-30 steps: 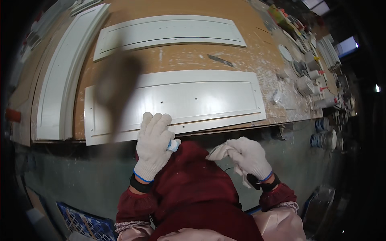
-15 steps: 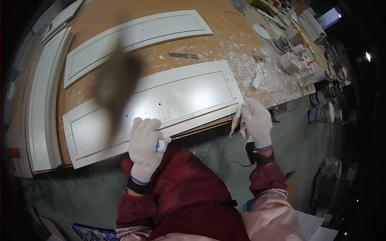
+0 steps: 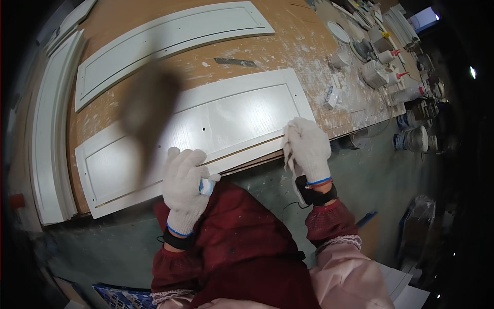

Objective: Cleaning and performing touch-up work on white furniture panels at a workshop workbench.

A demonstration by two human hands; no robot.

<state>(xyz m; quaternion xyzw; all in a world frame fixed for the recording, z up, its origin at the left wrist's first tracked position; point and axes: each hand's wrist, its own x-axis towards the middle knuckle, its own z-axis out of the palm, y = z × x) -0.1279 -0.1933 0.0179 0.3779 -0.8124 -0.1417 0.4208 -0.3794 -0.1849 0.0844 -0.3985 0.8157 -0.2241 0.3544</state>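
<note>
A white recessed panel (image 3: 231,116), likely a cabinet door, lies at the table's front edge, with small dark holes along it. My right hand (image 3: 309,147), in a white knit glove, is closed on a pale cloth (image 3: 291,159) at the panel's near edge, toward its right end. The gloved left hand (image 3: 185,180) bends over the near edge left of centre, fingertips on the panel. Between its thumb and palm sits a small blue-and-white item (image 3: 207,186), whose kind I cannot make out.
Another white panel (image 3: 175,31) lies farther back, and stacked panels (image 3: 54,139) stand along the left. A flat dark strip (image 3: 234,62) lies between the panels. Bottles and tubs (image 3: 374,73) crowd the right side. A blurred dark shape (image 3: 149,100) blocks part of the view.
My right hand has moved left along the panel's near edge with the cloth. The left hand stays at nearly the same place. The view has shifted slightly.
</note>
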